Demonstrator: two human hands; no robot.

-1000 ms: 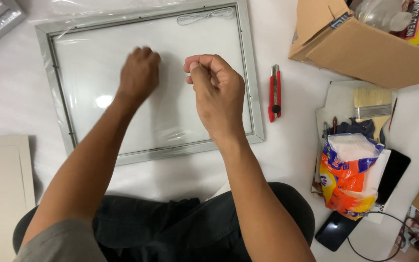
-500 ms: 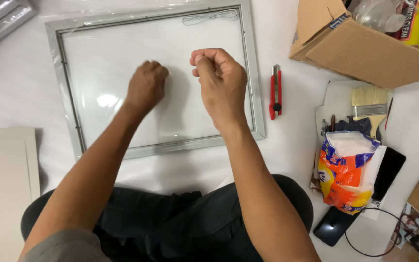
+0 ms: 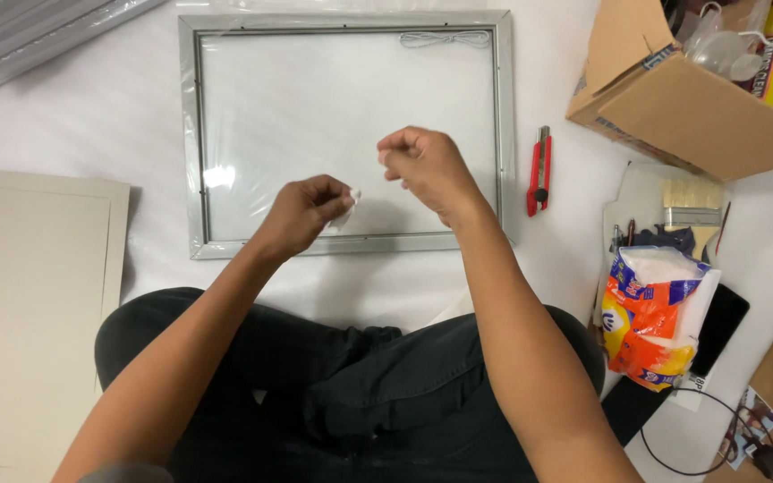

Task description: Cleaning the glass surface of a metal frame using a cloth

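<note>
Your left hand (image 3: 306, 210) pinches a small white wad (image 3: 348, 199); your right hand (image 3: 422, 165) is loosely fisted above the glazed silver frame (image 3: 191, 134).

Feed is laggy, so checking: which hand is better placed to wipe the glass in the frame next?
Left, probably. The left hand pinches a small white wad low over the glass near the frame bottom edge. The right hand is closed, raised above the glass; nothing shows in it.
</note>
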